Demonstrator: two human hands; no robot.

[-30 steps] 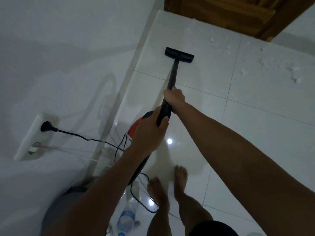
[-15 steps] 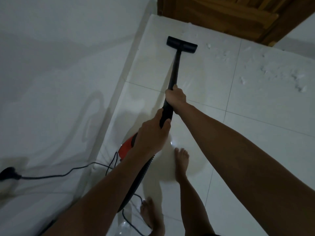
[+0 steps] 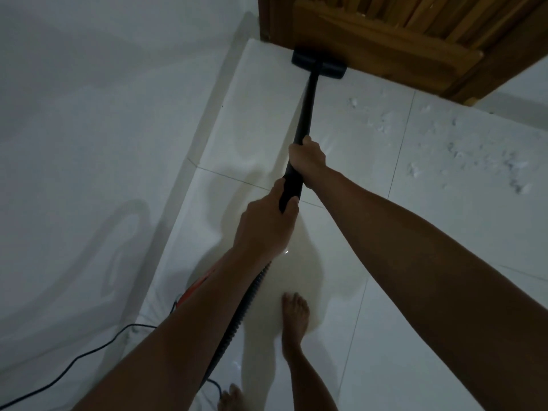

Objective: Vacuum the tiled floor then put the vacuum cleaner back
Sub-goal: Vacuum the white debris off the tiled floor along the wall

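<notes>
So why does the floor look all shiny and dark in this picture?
Head view: the room is dim, so the tiled floor looks grey; its glossy surface mirrors a small bright glint beside the left hand, and the wide lens bends the wall edges.

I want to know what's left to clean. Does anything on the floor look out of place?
Yes. White crumbs lie scattered over the tiles right of the vacuum head, which sits against the wooden door. A black cord trails loose across the floor near the feet.

you stand on glossy white floor tiles (image 3: 444, 292) with thin grout lines, dimly lit. plain white wall (image 3: 89, 114) at your left. brown wooden door (image 3: 400, 34) straight ahead, white crumbs (image 3: 462, 152) scattered nearby.
</notes>
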